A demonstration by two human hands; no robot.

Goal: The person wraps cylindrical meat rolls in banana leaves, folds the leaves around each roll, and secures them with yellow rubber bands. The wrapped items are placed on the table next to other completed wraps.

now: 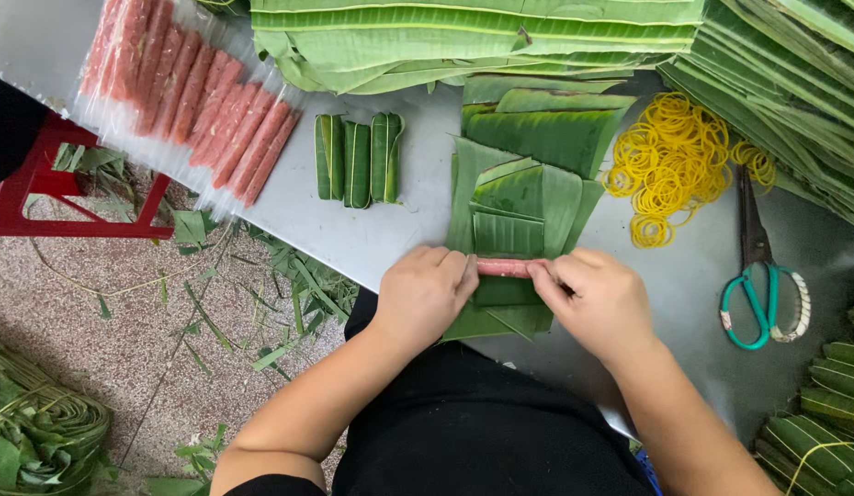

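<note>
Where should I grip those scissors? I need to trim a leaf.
Probably by the green handle loops. The scissors lie closed on the table, blades pointing away toward the rubber bands, so reach from the near side, right hand closest.

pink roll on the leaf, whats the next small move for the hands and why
Probably roll it away from the body, tucking the near leaf edge over it. Both the left hand and right hand pinch the pink roll crosswise on the banana leaf pieces, still uncovered, while three wrapped bundles lie finished nearby.
</note>
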